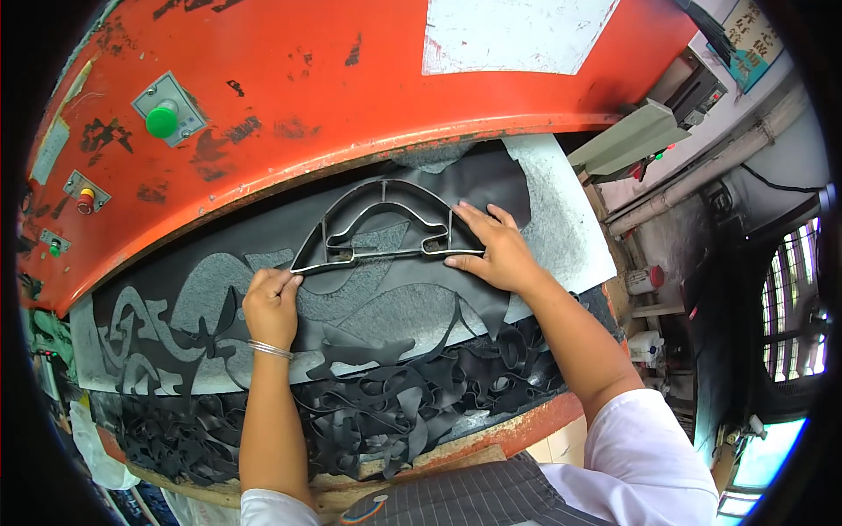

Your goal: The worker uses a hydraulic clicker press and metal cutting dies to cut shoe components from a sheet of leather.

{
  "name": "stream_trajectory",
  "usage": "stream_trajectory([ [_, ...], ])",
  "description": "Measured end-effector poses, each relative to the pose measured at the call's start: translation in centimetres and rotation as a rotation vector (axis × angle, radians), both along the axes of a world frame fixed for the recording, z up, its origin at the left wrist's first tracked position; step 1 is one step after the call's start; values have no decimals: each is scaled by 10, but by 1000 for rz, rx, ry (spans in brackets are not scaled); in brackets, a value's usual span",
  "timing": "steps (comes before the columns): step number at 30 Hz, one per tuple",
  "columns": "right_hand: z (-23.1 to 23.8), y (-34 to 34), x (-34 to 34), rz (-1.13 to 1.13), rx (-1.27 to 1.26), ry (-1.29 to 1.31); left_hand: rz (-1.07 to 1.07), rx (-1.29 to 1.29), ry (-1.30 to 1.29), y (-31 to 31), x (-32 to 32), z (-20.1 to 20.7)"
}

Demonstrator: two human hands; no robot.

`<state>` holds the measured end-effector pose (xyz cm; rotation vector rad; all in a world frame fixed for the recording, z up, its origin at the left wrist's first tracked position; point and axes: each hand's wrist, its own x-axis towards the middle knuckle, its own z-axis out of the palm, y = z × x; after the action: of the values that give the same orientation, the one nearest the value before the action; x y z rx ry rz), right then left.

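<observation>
- As we look down in the head view, the arched metal frame (386, 253) lies over the black sheet (495, 178), its long axis running left to right between our hands.
- Our left hand (270, 307) pinches the frame's left tip.
- Our right hand (502, 250) clasps its right end, thumb below, fingers above; neither hand is nearer.
- Beyond the frame we face the orange panel (377, 96).

Die (386, 254) sits on the cut-up sheet (498, 186), btwn L hand (270, 309) & R hand (502, 249). Scrap pile (373, 412) in front, machine (289, 83) behind.
</observation>
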<state>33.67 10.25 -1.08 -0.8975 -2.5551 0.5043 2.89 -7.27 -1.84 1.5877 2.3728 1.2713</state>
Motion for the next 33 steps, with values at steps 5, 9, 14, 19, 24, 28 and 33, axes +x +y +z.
stream_trajectory([
  [5, 2, -2, -3, -19, 9, 2, 21, 8, 24, 0, 3, 1],
  [9, 3, -3, -4, -69, -44, -8, 36, -13, 8, -1, 3, -2],
  [14, 1, -6, -6, -129, -117, -11, 15, 31, 88, 0, 3, -5],
  [19, -6, -6, -4, -89, -3, 22, 23, 12, 55, 0, 5, 1],
  [24, -4, -3, -6, -82, 23, -2, 34, 23, 74, 3, 5, -2],
  [28, -3, 2, -7, -70, 46, -7, 68, 1, 74, 5, 8, 0],
  [33, 1, 0, -7, -85, 47, -21, 63, 30, 50, 5, 6, -2],
])
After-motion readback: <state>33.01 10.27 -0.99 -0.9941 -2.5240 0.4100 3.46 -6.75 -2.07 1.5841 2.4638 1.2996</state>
